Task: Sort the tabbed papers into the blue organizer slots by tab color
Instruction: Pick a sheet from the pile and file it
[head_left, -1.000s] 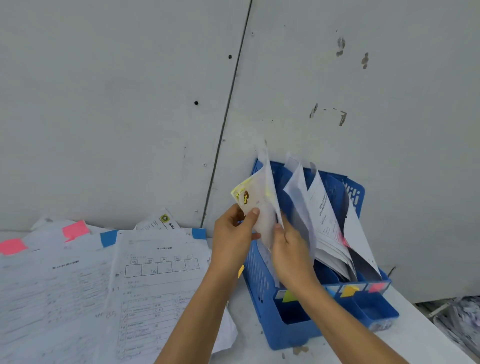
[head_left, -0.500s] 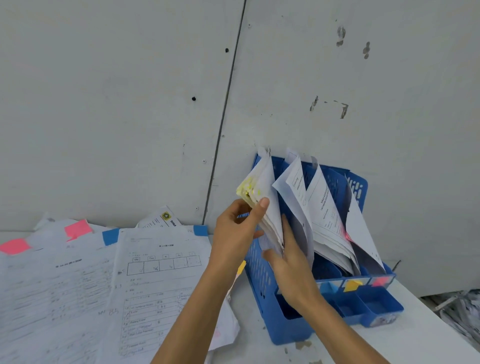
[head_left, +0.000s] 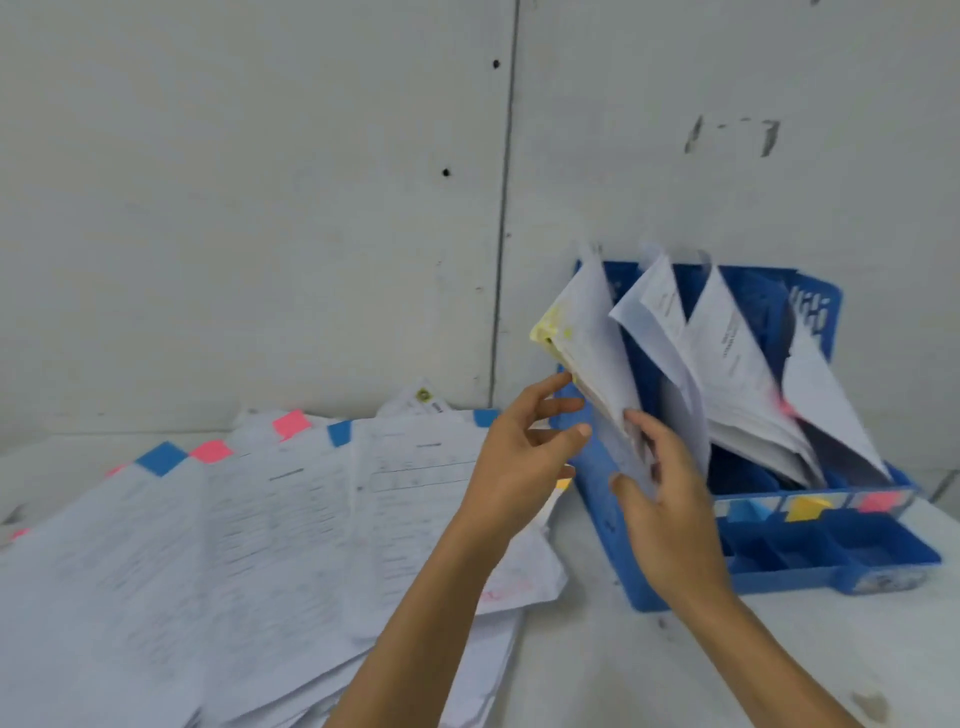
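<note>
A blue organizer (head_left: 883, 556) stands against the wall at the right, with blue, yellow (head_left: 805, 506) and pink labels on its front rail. A bundle of yellow-tabbed papers (head_left: 587, 338) leans in its leftmost slot. My right hand (head_left: 670, 509) holds the lower part of that bundle between thumb and fingers. Just left of the bundle, my left hand (head_left: 519, 457) hovers with spread fingers and holds nothing. More sheets (head_left: 727, 364) stand in the slots to the right. A loose pile of tabbed papers (head_left: 234, 545) with pink and blue tabs lies on the table at the left.
The grey wall (head_left: 311, 208) rises directly behind the organizer and the pile. The white table surface (head_left: 597, 665) shows in front of the organizer and between my forearms. Small front compartments of the organizer (head_left: 779, 551) hold nothing that I can see.
My left hand has let go of the yellow-tabbed bundle and drawn back to the left. The bundle has sunk deeper into the leftmost slot, with my right hand still on it.
</note>
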